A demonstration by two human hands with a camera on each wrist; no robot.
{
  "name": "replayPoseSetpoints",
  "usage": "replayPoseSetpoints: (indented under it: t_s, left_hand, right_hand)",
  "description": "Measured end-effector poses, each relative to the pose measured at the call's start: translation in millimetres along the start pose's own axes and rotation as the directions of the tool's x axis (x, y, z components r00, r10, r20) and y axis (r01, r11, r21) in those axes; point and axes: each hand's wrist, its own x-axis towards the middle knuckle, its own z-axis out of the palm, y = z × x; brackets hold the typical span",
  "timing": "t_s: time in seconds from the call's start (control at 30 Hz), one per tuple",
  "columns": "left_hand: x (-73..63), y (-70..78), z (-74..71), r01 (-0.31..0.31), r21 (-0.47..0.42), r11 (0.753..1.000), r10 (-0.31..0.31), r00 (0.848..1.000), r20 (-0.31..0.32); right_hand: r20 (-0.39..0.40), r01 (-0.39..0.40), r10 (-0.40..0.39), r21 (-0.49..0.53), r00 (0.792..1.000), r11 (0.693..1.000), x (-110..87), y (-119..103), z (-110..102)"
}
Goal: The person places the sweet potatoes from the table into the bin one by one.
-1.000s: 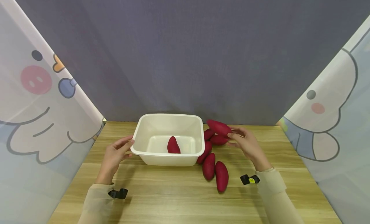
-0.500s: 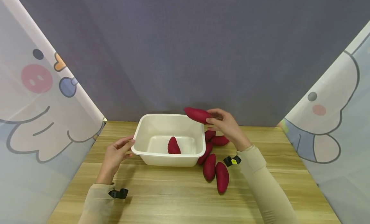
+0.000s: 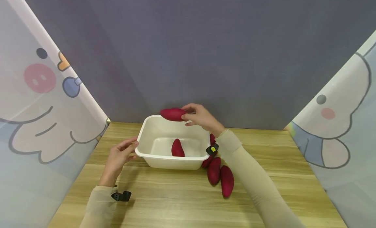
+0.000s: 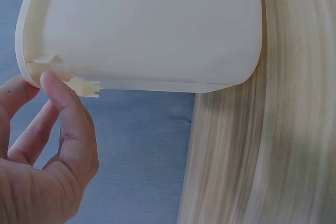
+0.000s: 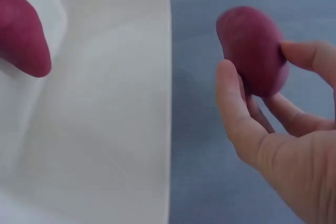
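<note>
A cream-white plastic tub [image 3: 173,163] stands on the table, one red-skinned sweet potato [image 3: 177,148] lying on its floor. My left hand [image 3: 118,158] holds the tub's left rim, thumb and fingertips at the edge, as the left wrist view shows up close. Over the tub's far rim, my right hand [image 3: 203,119] pinches another sweet potato [image 3: 172,114] by one end, lying nearly level. In the right wrist view this held sweet potato [image 5: 252,48] sits between thumb and fingers, just beyond the tub wall [image 5: 121,103].
To the right of the tub several more sweet potatoes lie on the wooden table [image 3: 164,195], among them a near one [image 3: 227,181] and its neighbour [image 3: 214,171]. My right forearm [image 3: 249,175] partly covers the pile. A grey fabric wall [image 3: 188,58] rises behind the table.
My right hand has lifted the sweet potato from the pile and carried it left, over the far side of the tub. My left hand has stayed at the rim.
</note>
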Motion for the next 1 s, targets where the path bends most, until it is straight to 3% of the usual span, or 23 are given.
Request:
replayPoseSetpoints:
  t_s: [0.2, 0.5, 0.77, 1.0]
  left_hand:
    - [-0.5, -0.2, 2.7, -0.004, -0.01, 1.0, 0.004, 1.0, 0.004]
    - [1.8, 0.0, 5.0, -0.013, -0.019, 1.0, 0.013, 1.0, -0.001]
    - [6.0, -2.3, 7.8, -0.006, -0.015, 1.0, 0.006, 1.0, 0.01]
    - [7.2, -3.0, 8.6, -0.004, -0.015, 1.0, 0.004, 1.0, 0.017]
  right_hand:
    - [0.065, -0.056, 0.059, -0.044, 0.996, 0.997, 12.5, 10.6, 11.4]
    - [0.082, -0.079, 0.086, -0.081, 0.993, 0.994, 15.2, 10.1, 19.1]
    - [0.046, -0.07, 0.075, -0.111, 0.996, 0.991, 11.7, 9.8, 9.4]
    - [-0.001, -0.033, 0.033, -0.111, 0.999, 0.993, -8.6, -3.0, -11.8]
